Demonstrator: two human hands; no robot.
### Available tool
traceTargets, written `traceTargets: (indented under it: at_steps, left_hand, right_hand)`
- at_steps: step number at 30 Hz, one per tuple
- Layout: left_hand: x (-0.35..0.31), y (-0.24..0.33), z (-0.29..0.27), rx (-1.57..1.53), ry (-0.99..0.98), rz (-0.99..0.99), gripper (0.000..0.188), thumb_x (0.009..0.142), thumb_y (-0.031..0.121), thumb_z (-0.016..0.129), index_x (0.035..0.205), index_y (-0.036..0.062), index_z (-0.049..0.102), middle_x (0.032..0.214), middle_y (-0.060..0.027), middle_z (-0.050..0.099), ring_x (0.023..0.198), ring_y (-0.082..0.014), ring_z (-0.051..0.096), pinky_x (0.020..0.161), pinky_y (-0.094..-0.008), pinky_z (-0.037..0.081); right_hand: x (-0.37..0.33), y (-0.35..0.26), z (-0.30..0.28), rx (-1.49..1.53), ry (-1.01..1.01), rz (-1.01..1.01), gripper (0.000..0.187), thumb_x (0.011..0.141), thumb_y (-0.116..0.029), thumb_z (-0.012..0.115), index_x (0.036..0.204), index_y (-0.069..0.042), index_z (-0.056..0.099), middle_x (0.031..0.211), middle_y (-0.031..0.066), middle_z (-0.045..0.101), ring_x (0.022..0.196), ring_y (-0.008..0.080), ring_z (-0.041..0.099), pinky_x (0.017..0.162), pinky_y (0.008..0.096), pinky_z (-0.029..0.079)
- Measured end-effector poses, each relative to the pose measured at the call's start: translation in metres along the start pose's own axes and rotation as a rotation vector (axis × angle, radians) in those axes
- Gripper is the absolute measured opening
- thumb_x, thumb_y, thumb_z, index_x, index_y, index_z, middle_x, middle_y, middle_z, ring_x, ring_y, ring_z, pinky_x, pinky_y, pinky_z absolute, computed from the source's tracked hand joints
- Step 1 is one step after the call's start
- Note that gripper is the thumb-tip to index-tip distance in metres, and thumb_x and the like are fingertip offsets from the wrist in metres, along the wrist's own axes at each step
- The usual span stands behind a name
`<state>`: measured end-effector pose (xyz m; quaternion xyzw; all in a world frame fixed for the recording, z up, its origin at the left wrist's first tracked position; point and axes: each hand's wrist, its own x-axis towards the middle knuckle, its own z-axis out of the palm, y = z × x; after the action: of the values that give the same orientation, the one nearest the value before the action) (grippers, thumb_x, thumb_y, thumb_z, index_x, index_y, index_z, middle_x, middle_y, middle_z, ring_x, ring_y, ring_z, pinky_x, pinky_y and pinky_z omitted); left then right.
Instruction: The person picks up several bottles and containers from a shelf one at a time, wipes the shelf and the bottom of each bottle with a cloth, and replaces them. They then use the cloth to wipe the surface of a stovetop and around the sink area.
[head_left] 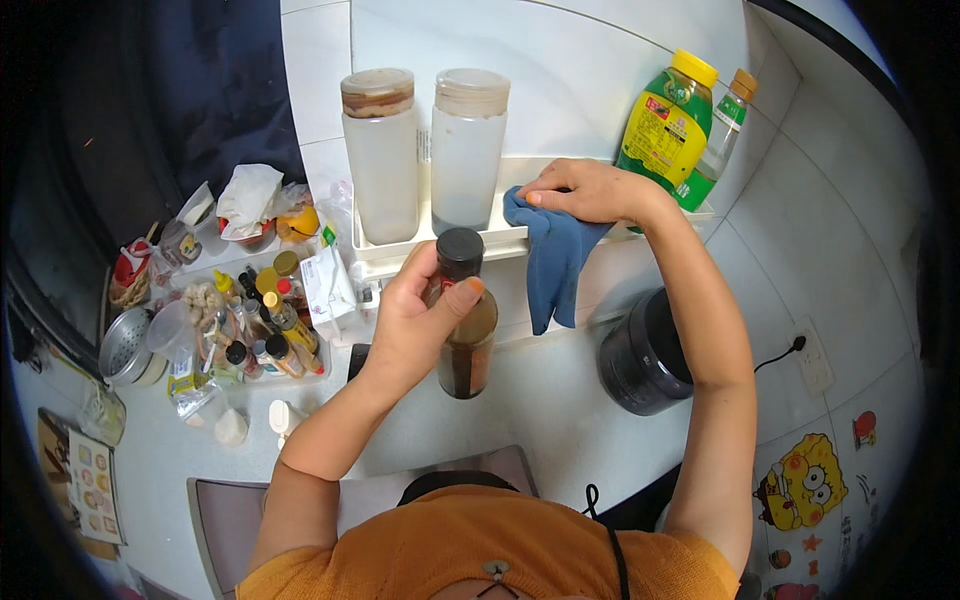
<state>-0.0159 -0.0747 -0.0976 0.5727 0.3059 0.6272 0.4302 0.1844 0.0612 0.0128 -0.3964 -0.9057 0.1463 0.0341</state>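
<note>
My left hand [425, 325] is wrapped round a dark glass bottle [468, 345] with a black cap, held upright in front of the white wall shelf [400, 258]. A blue cloth [556, 262] lies over the shelf's front edge and hangs down from it. My right hand [590, 192] presses on the cloth's upper part, fingers bent over it. Left of the cloth, two tall frosted jars [382, 170] with lids stand on the shelf. Right of my right hand are a green squeeze bottle [665, 130] with a yellow cap and a clear bottle [722, 140] with a green label.
Below the shelf's right part, a black round appliance [645, 355] stands on the counter. Crowded at the left are several sauce bottles [285, 320], a white tissue pack [328, 288] and a metal strainer [126, 345]. A wall socket [812, 355] with a plugged cord is at right.
</note>
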Motion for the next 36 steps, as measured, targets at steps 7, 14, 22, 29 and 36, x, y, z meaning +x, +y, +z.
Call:
traceTargets:
  at_steps: [7,14,22,29,36]
  left_hand:
    - [-0.001,0.002,0.003,-0.026,0.018,-0.034,0.039,0.084,0.023,0.064,0.115,0.0021,0.053,0.103,-0.0029,0.057,0.096,-0.0115,0.053,0.089,-0.0268,0.041]
    - [0.001,0.003,0.006,-0.009,0.013,0.002,0.039,0.085,0.024,0.063,0.115,0.0018,0.053,0.1,-0.0028,0.057,0.095,-0.0109,0.053,0.088,-0.0256,0.04]
    - [0.002,0.003,0.008,0.02,0.02,0.021,0.027,0.085,0.018,0.061,0.105,0.0014,0.053,0.094,0.001,0.049,0.087,-0.0071,0.045,0.081,-0.0224,0.038]
    - [0.004,-0.001,0.01,0.037,0.025,0.029,0.03,0.085,0.022,0.063,0.105,0.001,0.054,0.095,0.0003,0.048,0.088,-0.0078,0.046,0.082,-0.0232,0.038]
    - [0.002,-0.004,0.006,0.049,0.046,0.052,0.041,0.083,0.029,0.065,0.113,0.0022,0.054,0.102,-0.0028,0.058,0.094,-0.0109,0.053,0.087,-0.0259,0.041]
  right_hand:
    - [-0.003,0.024,-0.006,-0.176,0.006,0.066,0.029,0.078,-0.014,0.062,0.107,-0.009,0.063,0.102,0.0122,0.064,0.093,0.0251,0.06,0.086,0.0299,0.045]
    - [0.0,0.017,-0.019,0.039,-0.108,0.017,0.027,0.072,0.002,0.048,0.093,-0.003,0.066,0.089,0.0063,0.065,0.083,0.0162,0.058,0.079,0.026,0.045]
    - [0.016,0.008,-0.013,0.321,-0.323,-0.214,0.026,0.084,-0.016,0.048,0.095,0.001,0.065,0.107,0.006,0.056,0.098,0.0144,0.05,0.089,0.0246,0.037]
    - [0.013,0.006,-0.002,0.204,-0.32,-0.234,0.05,0.092,-0.044,0.044,0.1,0.001,0.064,0.11,0.007,0.05,0.101,0.0175,0.047,0.089,0.0269,0.037]
    - [0.007,0.007,0.002,0.093,-0.197,-0.123,0.066,0.092,-0.054,0.032,0.101,0.004,0.063,0.113,0.01,0.049,0.106,0.0206,0.046,0.091,0.0276,0.036]
